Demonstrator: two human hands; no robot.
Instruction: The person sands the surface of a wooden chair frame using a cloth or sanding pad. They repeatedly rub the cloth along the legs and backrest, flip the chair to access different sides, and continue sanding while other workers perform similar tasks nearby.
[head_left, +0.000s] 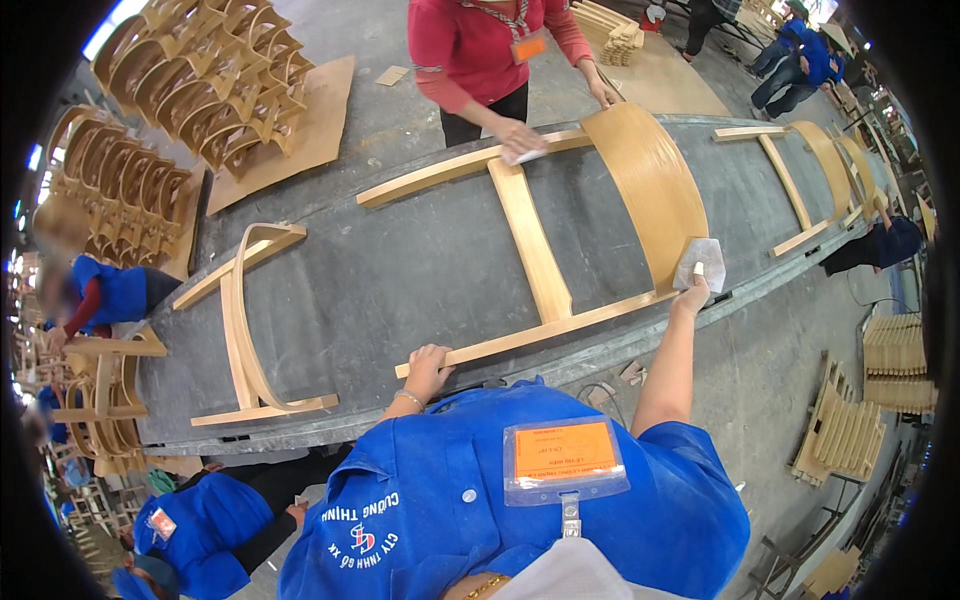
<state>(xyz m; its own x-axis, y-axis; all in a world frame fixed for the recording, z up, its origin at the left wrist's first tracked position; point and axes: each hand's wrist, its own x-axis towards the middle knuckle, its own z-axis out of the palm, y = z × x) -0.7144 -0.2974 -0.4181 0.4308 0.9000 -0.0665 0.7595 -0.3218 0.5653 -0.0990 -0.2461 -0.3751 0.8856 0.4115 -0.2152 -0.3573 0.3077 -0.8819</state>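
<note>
A pale wooden chair frame [537, 245] lies on the grey table, with two long legs, a crosspiece and a wide curved backrest [650, 185]. My left hand [427, 374] grips the end of the near leg [530, 335], fingers over the wood. At the other end of that leg, my right hand [692, 294] presses a whitish sheet of sandpaper [703, 262] against the lower corner of the backrest. Across the table, a person in red [480, 50] has one hand on the backrest's top and moves a white pad [524, 156] along the far leg.
Another chair frame [245, 330] lies left on the long table [420, 240], and more frames [790, 180] lie at its right end. Stacked curved wooden parts [200, 80] stand at the back left. People in blue work around both ends; wood piles [840, 425] sit on the right.
</note>
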